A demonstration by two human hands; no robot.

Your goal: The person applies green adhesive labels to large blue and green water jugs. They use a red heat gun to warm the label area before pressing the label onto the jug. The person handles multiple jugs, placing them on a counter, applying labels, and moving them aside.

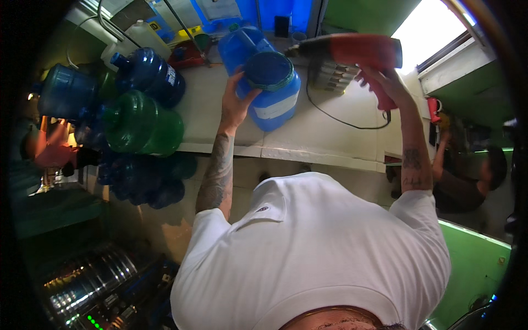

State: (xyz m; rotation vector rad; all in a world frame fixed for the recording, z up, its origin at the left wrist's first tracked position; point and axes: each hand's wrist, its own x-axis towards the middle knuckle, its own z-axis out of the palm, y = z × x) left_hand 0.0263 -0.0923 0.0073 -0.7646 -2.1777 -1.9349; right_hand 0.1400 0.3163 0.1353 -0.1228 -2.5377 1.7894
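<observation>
A blue square water jug (283, 113) with a dark wide round lid (268, 70) stands on the pale counter in front of me. My left hand (236, 104) grips the jug near the lid, thumb and fingers on either side of its left edge. Held by its handle in my right hand (385, 85) is a red heat gun (352, 48). Its dark nozzle points left toward the lid and is apart from it. A black cord (346, 127) runs from the handle's foot and loops over the counter.
Another blue jug (236, 41) stands right behind. Large blue bottles (148, 77) and a green bottle (144, 122) lie at the counter's left, more below. A red tray (184, 56) and a pale ribbed item (335, 77) sit farther back. A reflection (465, 181) shows at right.
</observation>
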